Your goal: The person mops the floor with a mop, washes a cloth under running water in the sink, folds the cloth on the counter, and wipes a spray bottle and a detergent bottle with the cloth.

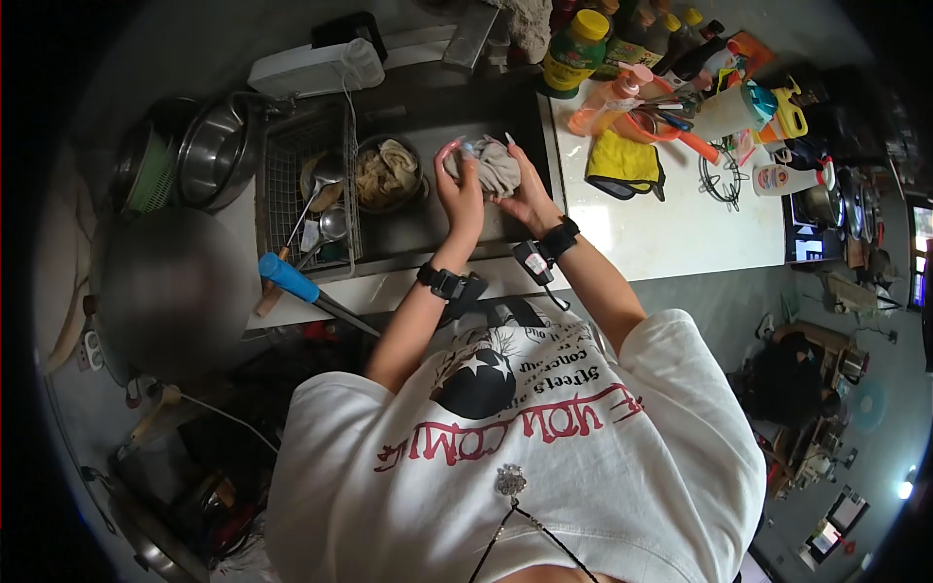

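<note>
Over the dark sink [394, 233], a bunched light grey cloth [494, 169] is held between both hands. My left hand [463, 190] presses on its left side, with the fingers curved around it. On the right side, my right hand [530, 189] wraps the cloth, its fingers pointing up and inward. A metal bowl [420, 190] with a wet brownish cloth [387, 175] in it stands in the sink, left of my hands. Both wrists wear black straps.
A wire rack [282, 155] with ladles is at the sink's left. Steel basins [216, 146] stand farther left. On the white counter [680, 233] at right are a yellow cloth [622, 163], a green bottle [575, 56] and an orange basket [646, 126]. A blue-handled tool [288, 277] leans at the front edge.
</note>
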`<state>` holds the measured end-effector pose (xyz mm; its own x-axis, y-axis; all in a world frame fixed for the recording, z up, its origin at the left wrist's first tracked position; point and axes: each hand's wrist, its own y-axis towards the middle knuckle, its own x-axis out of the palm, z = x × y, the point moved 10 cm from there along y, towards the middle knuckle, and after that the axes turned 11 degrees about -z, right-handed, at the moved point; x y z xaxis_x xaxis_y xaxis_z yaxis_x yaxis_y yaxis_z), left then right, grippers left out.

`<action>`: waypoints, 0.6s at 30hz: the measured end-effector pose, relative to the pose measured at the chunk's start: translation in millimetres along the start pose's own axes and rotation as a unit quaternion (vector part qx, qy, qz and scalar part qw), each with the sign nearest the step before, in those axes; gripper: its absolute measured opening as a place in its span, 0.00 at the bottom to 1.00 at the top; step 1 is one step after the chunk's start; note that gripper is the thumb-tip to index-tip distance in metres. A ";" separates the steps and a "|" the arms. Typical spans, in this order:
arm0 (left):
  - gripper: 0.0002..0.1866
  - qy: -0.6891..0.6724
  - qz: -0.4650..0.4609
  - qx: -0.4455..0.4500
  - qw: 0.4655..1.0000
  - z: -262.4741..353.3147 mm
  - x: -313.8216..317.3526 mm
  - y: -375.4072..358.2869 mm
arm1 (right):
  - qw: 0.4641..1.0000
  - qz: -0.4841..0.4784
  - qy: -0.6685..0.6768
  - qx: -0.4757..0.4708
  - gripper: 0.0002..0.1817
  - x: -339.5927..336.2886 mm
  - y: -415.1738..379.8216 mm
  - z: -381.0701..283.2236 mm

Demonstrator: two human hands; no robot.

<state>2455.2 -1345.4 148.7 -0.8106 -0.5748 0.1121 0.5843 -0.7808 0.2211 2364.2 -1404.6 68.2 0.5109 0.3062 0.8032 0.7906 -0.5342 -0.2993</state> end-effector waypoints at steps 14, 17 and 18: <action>0.33 0.310 -0.555 0.404 0.658 73.7 54.1 -54.7 | 0.931 -0.041 -0.266 0.246 0.13 -16.0 -12.0 38.7; 0.21 0.218 -0.479 0.370 0.766 77.0 54.7 -47.7 | 0.965 -0.079 -0.155 0.196 0.13 3.1 -15.8 38.6; 0.21 0.217 -0.479 0.369 0.766 73.2 58.1 -55.0 | 0.970 -0.134 -0.063 0.190 0.14 -0.4 -4.9 52.4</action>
<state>2373.1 -1317.9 213.9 -0.6695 0.0234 -0.7424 -0.5828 -0.6362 0.5055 2377.8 -1360.8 42.3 0.2873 0.5002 0.8169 0.9562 -0.0991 -0.2756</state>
